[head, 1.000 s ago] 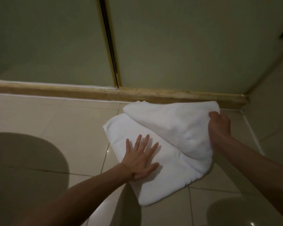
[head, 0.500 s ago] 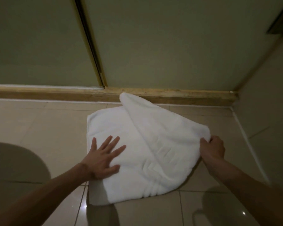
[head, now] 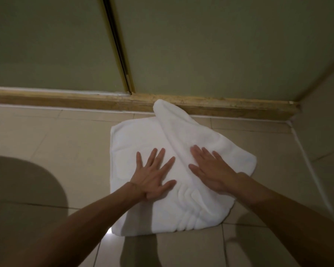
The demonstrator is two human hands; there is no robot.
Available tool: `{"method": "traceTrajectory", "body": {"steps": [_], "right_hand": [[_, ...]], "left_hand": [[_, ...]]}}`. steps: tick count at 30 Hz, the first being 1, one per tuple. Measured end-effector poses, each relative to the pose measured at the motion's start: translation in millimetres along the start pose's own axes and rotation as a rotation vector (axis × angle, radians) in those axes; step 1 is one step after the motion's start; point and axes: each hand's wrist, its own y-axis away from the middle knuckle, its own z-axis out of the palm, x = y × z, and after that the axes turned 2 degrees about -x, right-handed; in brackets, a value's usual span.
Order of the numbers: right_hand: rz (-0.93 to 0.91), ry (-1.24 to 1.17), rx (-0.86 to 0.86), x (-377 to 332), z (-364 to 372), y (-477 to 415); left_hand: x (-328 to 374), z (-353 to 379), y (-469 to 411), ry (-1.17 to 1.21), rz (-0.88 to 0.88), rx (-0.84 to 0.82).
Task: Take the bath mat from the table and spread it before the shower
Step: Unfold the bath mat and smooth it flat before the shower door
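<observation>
On the glossy beige floor tiles [head: 52,143], just before the shower's worn, wood-coloured threshold [head: 66,102], a white terry bath mat [head: 141,139] is laid out but not yet flattened. Its left part is spread smooth against the tile, with a faint raised border seen along the edge; its right part is folded over in a soft, thick flap whose rounded ridge runs diagonally from the near middle up to a blunt tip touching the threshold. Ribbed, parallel creases are gathered near the mat's front edge. The left hand [head: 152,180] is pressed flat on the smooth part, palm down, fingers spread wide and nothing gripped. The right hand [head: 212,170] is likewise laid palm down on the folded flap — fingers extended and slightly fanned, nothing held. Both bare forearms are reached in from the bottom corners. Behind the threshold, matte greenish shower panels [head: 210,45] are divided by a thin dark vertical seam edged in brass-coloured trim [head: 117,45]. To the right, a tiled wall [head: 324,132] is met at a pale caulked joint — rounded shadows are cast on the tiles at lower left.
</observation>
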Motion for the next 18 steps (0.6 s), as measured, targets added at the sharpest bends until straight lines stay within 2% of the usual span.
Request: {"method": "traceTrajectory", "body": {"steps": [4,11,18], "right_hand": [[0.079,-0.013,-0.064,27,8,7],[0.278,-0.006,-0.03,54,26,39],[0.297,0.019,-0.023,62,26,59]], "left_hand": [[-10,2,0,-0.018,0.025,0.039],[-29,3,4,-0.037,0.006,0.064],[-30,3,6,-0.014,-0.034,0.045]]}}
